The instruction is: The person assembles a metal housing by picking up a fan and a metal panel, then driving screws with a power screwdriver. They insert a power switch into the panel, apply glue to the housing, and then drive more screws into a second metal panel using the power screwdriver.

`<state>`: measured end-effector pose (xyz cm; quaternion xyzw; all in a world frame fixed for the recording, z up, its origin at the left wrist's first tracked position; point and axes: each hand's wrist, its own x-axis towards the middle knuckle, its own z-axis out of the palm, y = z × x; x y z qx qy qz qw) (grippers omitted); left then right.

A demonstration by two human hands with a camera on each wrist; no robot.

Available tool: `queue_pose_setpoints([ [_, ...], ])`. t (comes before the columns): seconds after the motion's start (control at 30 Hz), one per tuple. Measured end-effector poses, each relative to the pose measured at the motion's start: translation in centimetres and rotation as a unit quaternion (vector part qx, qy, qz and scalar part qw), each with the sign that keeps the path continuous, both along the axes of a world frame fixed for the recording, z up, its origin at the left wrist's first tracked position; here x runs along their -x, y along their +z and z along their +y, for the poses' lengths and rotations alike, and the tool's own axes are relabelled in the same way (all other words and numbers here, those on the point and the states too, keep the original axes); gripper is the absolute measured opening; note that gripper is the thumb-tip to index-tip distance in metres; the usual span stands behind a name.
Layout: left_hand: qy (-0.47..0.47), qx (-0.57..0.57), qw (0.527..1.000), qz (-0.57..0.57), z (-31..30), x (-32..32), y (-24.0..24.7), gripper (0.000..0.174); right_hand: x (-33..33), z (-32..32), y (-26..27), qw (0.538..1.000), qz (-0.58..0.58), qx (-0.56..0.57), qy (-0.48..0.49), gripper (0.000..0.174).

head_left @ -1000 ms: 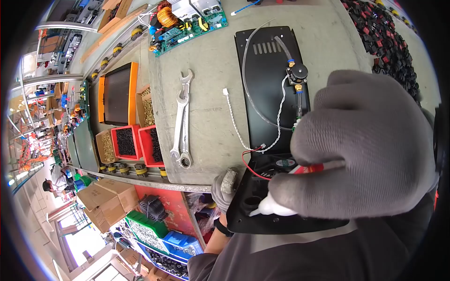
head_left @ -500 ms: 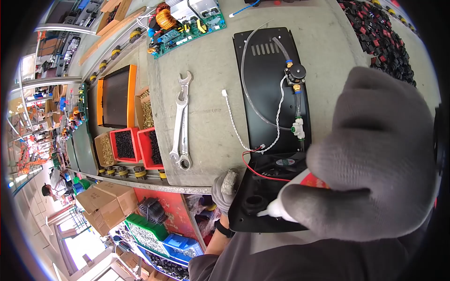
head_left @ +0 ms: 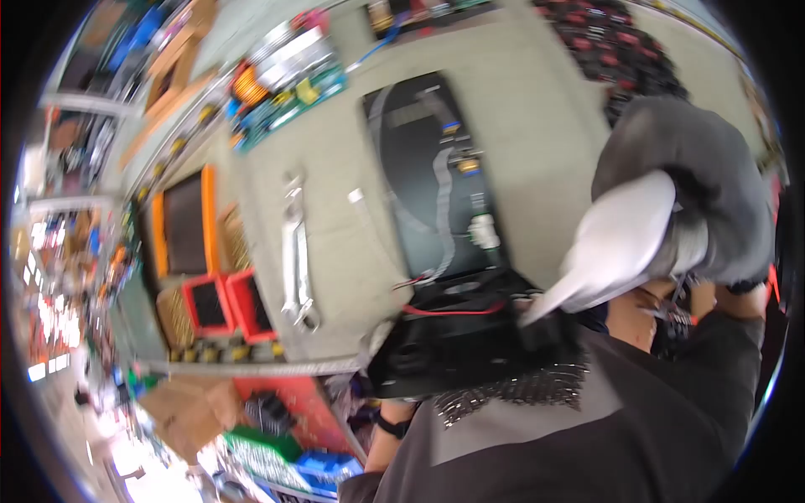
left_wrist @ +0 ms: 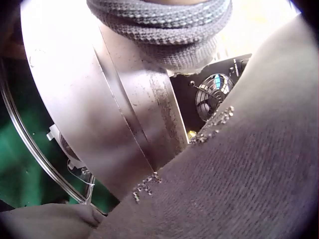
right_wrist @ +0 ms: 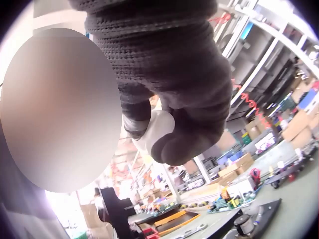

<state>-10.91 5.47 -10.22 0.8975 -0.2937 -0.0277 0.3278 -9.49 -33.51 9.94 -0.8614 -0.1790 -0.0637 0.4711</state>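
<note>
In the head view my gloved right hand [head_left: 692,193] grips a white squeeze bottle [head_left: 620,235], its tapered nozzle pointing down-left near the right end of a black end panel [head_left: 470,365]. That bottle [right_wrist: 160,130] shows between thumb and fingers in the right wrist view. My left hand [head_left: 375,335], blurred and largely hidden, holds the panel's left edge. Its knitted cuff [left_wrist: 169,30] fills the top of the left wrist view, beside a fan [left_wrist: 214,94]. A black base plate [head_left: 423,222] extends away from the panel, carrying a clear tube, a white fitting [head_left: 484,230] and a red wire.
Two wrenches [head_left: 295,268] lie left of the plate. Farther back is a green circuit board [head_left: 293,101]. Along the left side are an orange-framed part [head_left: 189,222] and red bins [head_left: 208,303]. Black-and-red parts [head_left: 604,42] are heaped at the back right.
The right hand has lifted the bottle up and right, away from the round opening, and turned it so more of its white body shows. The head view has shifted and blurred.
</note>
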Motion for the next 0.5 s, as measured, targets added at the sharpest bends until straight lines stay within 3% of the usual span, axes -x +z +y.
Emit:
queue_pose_setpoints([
  [0.03, 0.017, -0.009, 0.996, -0.082, 0.1, -0.2, -0.3, 0.053, 2.2, -0.8, -0.9, 0.992, 0.001, -0.115, -0.048, 0.047],
  [0.07, 0.028, -0.002, 0.987, -0.159, -0.4, -0.4, -1.1, 0.052, 5.4, -1.6, -0.4, 0.981, 0.018, -0.111, -0.158, 0.049],
  [0.1, 0.120, 0.082, 0.987, -0.067, -1.5, -0.2, -2.1, 0.056, 9.4, -2.3, 0.9, 0.955, 0.028, -0.101, -0.279, 0.058],
  [0.13, 0.101, 0.123, 0.982, -0.104, -0.6, -1.1, -4.4, 0.057, 13.5, -2.3, 2.6, 0.931, 0.054, -0.177, -0.316, 0.062],
  [0.17, 0.110, 0.074, 0.970, -0.202, -0.1, -1.7, -5.3, 0.055, 17.4, -2.1, 4.0, 0.900, 0.069, -0.260, -0.343, 0.065],
  [0.2, 0.062, 0.099, 0.986, -0.119, -0.4, -1.9, -3.8, 0.052, 21.7, -3.9, 3.7, 0.922, 0.002, -0.202, -0.332, 0.066],
  [0.23, 0.018, 0.105, 0.985, -0.138, 0.4, -2.6, -4.7, 0.048, 26.1, -5.5, 3.2, 0.940, -0.058, -0.144, -0.303, 0.066],
  [0.27, 0.029, 0.137, 0.979, -0.152, -1.9, -1.4, -1.1, 0.056, 29.7, -3.3, 3.2, 0.879, -0.148, -0.211, -0.402, 0.066],
  [0.3, 0.017, 0.087, 0.972, -0.217, -1.7, -1.6, -1.0, 0.050, 33.4, -2.4, 3.1, 0.828, -0.169, -0.236, -0.480, 0.062],
  [0.37, 0.010, 0.116, 0.973, -0.198, -2.0, -1.8, -0.6, 0.050, 39.7, -2.6, 2.7, 0.803, -0.110, -0.154, -0.565, 0.056],
  [0.43, 0.013, 0.134, 0.979, -0.154, -2.3, -1.7, -1.1, 0.049, 42.0, -1.9, 0.9, 0.717, -0.079, -0.179, -0.669, 0.047],
  [0.5, 0.017, 0.129, 0.982, -0.136, -2.0, -1.9, -1.7, 0.051, 43.2, -3.9, -3.0, 0.681, -0.069, -0.102, -0.722, 0.033],
])
